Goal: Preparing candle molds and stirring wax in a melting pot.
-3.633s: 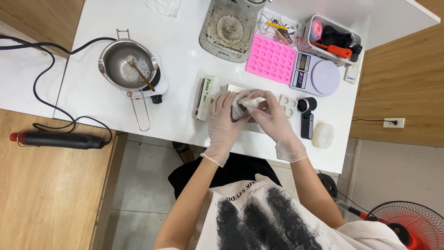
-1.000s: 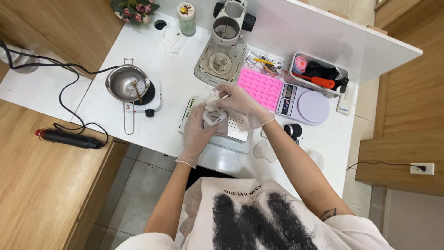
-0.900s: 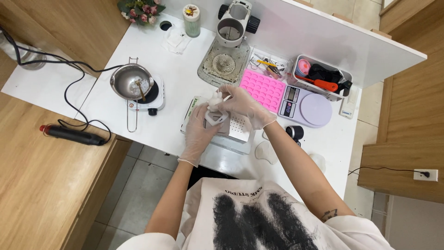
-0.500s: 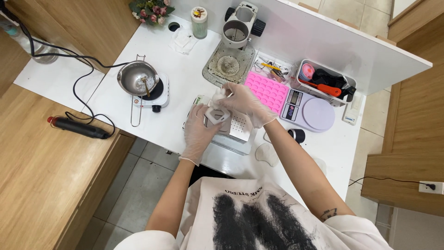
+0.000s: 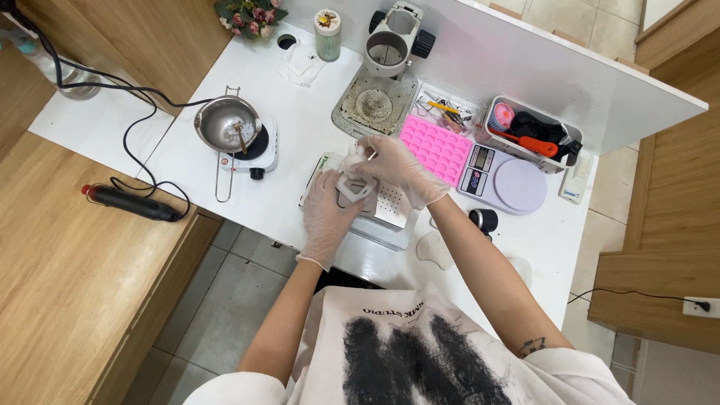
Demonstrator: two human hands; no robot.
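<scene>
Both gloved hands meet over the front middle of the white bench (image 5: pixel 300 135); left hand (image 5: pixel 328 214) has its fingers clamped on a small white square mould (image 5: pixel 354 187), held just above a perforated metal plate (image 5: pixel 390 206); right hand (image 5: pixel 397 169) has fingers pinched together on a crumpled white wipe (image 5: pixel 354 156) pressed against the mould's upper edge; step in hand looks like wiping the mould clean; next move probably calls for turning the piece in the left grip so the wipe reaches the other faces, steady hold, light pressure; pink silicone tray (image 5: pixel 435 148) and digital scale (image 5: pixel 506 180) just right of the hands; steel pot (image 5: pixel 226 124) on a hotplate well left.
</scene>
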